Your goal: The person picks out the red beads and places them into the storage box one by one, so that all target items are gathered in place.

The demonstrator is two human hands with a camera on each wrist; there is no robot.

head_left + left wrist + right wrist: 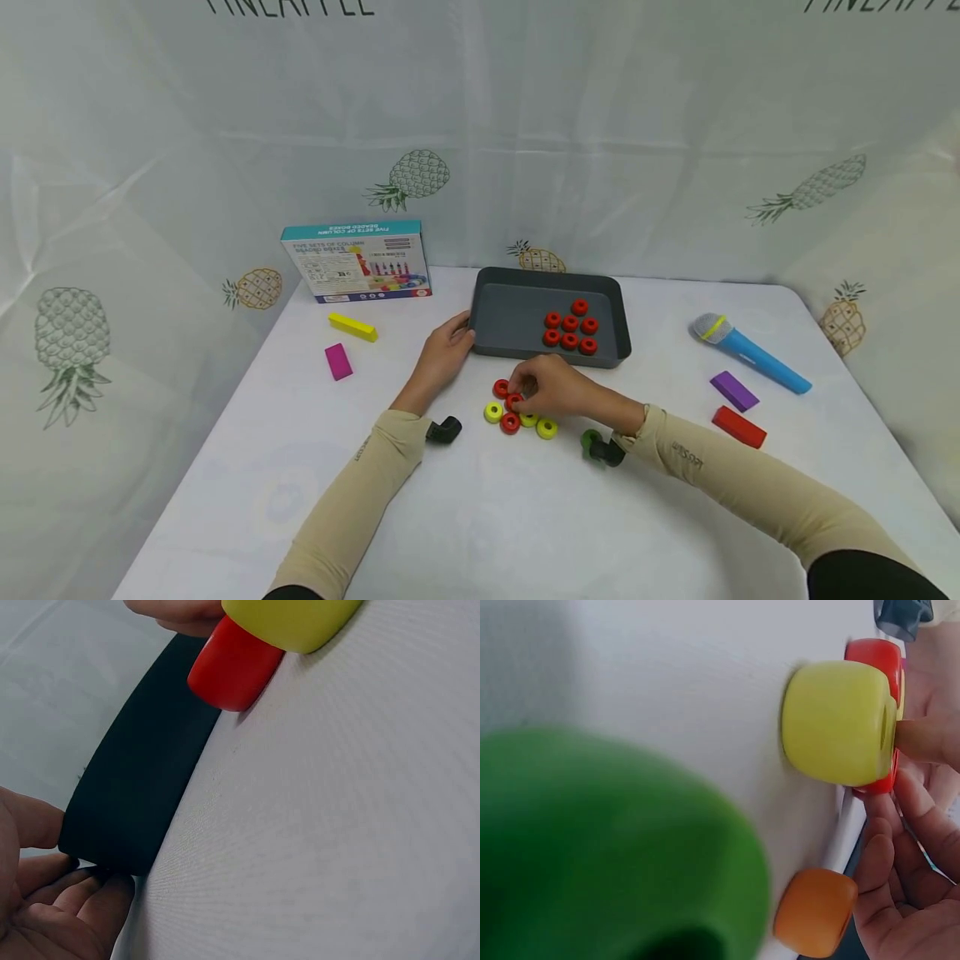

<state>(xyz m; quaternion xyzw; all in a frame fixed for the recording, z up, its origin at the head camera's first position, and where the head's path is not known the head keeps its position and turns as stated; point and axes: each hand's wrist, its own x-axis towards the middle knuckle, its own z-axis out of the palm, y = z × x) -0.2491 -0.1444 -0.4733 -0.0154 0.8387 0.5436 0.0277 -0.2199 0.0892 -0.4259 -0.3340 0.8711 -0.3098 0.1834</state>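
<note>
Red beads [570, 323], seven in all, lie loosely grouped in the right-hand part of the dark gray tray [506, 321], where its raised rim should stop them rolling off. Just in front of the tray sits a mixed cluster with three more red ones and three yellow beads [547, 429], near enough for easy reach.

The right hand [553, 385], also in front of the tray, has thumb and fingertips narrowed on one red bead of that cluster; a pinch suits so small a piece, since a fuller grasp would probably knock its neighbours. Whether it is lifted, I cannot tell. The left hand [442, 354] holds the tray's left end between thumb and bent fingers, presumably to steady it.

Nearer the person than the tray lies a green bead [588, 439], and the right wrist view shows an orange bead [815, 913] beside the right hand's fingers. Left of the tray are a printed carton [360, 262], a yellow block [352, 327] and a magenta block [338, 362]; well to its right, a toy microphone [761, 358], a purple block [735, 391] and a red block [739, 427], all outside the hands' working space.
</note>
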